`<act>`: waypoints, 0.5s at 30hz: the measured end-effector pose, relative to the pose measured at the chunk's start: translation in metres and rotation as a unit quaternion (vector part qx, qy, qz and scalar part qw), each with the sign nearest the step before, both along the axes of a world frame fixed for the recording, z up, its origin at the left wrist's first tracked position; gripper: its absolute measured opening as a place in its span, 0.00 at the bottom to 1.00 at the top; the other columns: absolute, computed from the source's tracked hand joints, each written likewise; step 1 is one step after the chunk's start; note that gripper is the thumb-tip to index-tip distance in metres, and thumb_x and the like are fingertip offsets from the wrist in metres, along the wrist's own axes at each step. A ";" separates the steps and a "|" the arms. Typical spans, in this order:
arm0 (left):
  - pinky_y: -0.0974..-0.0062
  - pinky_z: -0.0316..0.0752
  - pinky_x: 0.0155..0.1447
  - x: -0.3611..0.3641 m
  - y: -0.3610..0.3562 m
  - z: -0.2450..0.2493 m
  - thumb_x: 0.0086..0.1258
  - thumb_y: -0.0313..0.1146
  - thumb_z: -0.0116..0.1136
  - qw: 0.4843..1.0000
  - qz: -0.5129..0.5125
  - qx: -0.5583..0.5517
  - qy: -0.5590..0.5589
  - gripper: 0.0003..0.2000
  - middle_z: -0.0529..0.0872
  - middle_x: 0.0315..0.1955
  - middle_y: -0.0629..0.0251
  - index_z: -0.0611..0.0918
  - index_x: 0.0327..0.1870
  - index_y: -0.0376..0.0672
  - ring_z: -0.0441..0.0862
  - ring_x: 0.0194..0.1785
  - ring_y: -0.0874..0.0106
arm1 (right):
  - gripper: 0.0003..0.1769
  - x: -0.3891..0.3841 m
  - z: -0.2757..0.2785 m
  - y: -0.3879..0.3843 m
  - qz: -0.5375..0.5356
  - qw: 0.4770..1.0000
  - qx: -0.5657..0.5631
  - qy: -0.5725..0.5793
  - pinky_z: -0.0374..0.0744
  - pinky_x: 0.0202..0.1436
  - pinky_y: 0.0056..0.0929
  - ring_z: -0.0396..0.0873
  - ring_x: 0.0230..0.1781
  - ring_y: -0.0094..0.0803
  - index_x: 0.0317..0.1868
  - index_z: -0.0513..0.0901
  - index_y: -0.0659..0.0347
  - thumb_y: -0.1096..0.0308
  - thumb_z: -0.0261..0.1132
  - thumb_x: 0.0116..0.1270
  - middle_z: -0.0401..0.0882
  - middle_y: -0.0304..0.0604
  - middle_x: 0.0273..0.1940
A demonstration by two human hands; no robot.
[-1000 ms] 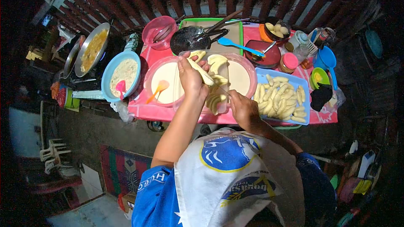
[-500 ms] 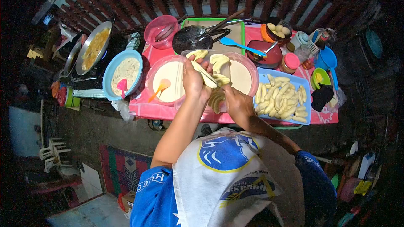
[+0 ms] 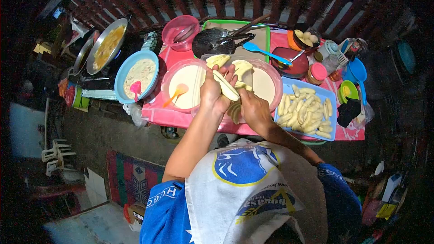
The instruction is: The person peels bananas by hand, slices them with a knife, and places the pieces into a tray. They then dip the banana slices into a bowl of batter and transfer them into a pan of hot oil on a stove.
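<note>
A peeled banana point(image 3: 226, 86) lies in my left hand point(image 3: 214, 91), palm up with the fingers curled round it. My right hand point(image 3: 254, 110) is closed close beside the banana's lower end; what it grips is too small to make out. Under and behind both hands is a clear plastic tray point(image 3: 205, 57) holding flattened, sliced banana pieces point(image 3: 242, 68). Pink bowls of pale batter stand on either side, the left one point(image 3: 186, 81) with an orange spoon point(image 3: 181, 89). To the right, a light blue tray point(image 3: 333, 119) holds several peeled bananas point(image 3: 305, 108).
On the left are a blue bowl point(image 3: 156, 70) of pale mixture and a pan point(image 3: 108, 45) of frying food. Behind stand a pink basin point(image 3: 174, 22), a black pan point(image 3: 210, 43) and a green-edged tray point(image 3: 267, 40). Jars point(image 3: 318, 72) and a blue dipper point(image 3: 358, 70) are at the right.
The table scene has shifted slightly right and down in the view. The banana in my left hand is tilted more steeply and shows more of its side; both hands stay close together.
</note>
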State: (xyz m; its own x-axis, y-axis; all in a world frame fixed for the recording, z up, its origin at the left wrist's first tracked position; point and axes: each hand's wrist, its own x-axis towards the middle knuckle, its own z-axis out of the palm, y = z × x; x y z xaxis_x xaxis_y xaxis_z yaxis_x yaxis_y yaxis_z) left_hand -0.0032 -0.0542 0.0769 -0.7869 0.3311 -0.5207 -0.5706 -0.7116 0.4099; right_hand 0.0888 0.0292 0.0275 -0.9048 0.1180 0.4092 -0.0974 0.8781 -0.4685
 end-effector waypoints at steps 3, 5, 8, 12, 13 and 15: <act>0.61 0.66 0.53 -0.003 -0.003 -0.001 0.70 0.44 0.32 1.000 -0.024 -0.014 0.001 0.13 0.72 0.34 0.68 0.68 0.41 0.47 0.73 0.48 0.66 | 0.11 -0.006 -0.003 -0.001 -0.004 1.000 0.007 -0.005 0.74 0.27 0.37 0.76 0.27 0.43 0.39 0.66 0.60 0.72 0.53 0.54 0.73 0.48 0.26; 0.65 0.62 0.54 -0.004 -0.004 0.000 0.71 0.43 0.29 0.999 -0.038 -0.011 -0.004 0.13 0.73 0.32 0.69 0.67 0.43 0.48 0.73 0.46 0.70 | 0.12 -0.010 -0.007 0.000 0.004 1.000 0.001 -0.020 0.74 0.29 0.38 0.76 0.28 0.44 0.40 0.66 0.60 0.73 0.53 0.53 0.73 0.49 0.28; 0.71 0.64 0.48 -0.004 -0.005 0.000 0.71 0.43 0.29 0.999 -0.046 -0.006 -0.003 0.13 0.73 0.29 0.69 0.67 0.43 0.47 0.74 0.44 0.72 | 0.13 -0.015 -0.010 -0.001 0.010 1.000 -0.021 -0.021 0.74 0.30 0.39 0.76 0.30 0.45 0.41 0.66 0.59 0.73 0.53 0.53 0.73 0.49 0.29; 0.75 0.65 0.44 -0.007 -0.007 -0.001 0.71 0.44 0.29 0.999 -0.052 0.013 0.009 0.14 0.74 0.28 0.69 0.67 0.43 0.47 0.74 0.40 0.73 | 0.13 -0.021 -0.014 -0.002 0.002 1.000 -0.028 -0.009 0.73 0.32 0.40 0.75 0.31 0.45 0.41 0.66 0.59 0.74 0.52 0.53 0.73 0.48 0.29; 0.76 0.65 0.43 -0.008 -0.008 -0.004 0.71 0.44 0.29 0.998 -0.057 0.010 0.013 0.14 0.74 0.28 0.69 0.67 0.43 0.46 0.73 0.38 0.73 | 0.13 -0.023 -0.013 -0.003 0.003 0.999 -0.035 0.001 0.73 0.32 0.40 0.75 0.31 0.45 0.41 0.66 0.59 0.74 0.52 0.52 0.73 0.49 0.29; 0.77 0.65 0.41 -0.011 -0.008 -0.006 0.71 0.44 0.28 0.998 -0.061 0.007 0.018 0.14 0.74 0.28 0.69 0.67 0.43 0.46 0.73 0.36 0.74 | 0.13 -0.026 -0.012 -0.004 0.004 0.999 -0.041 0.011 0.73 0.33 0.40 0.75 0.31 0.45 0.41 0.66 0.59 0.74 0.52 0.52 0.73 0.49 0.29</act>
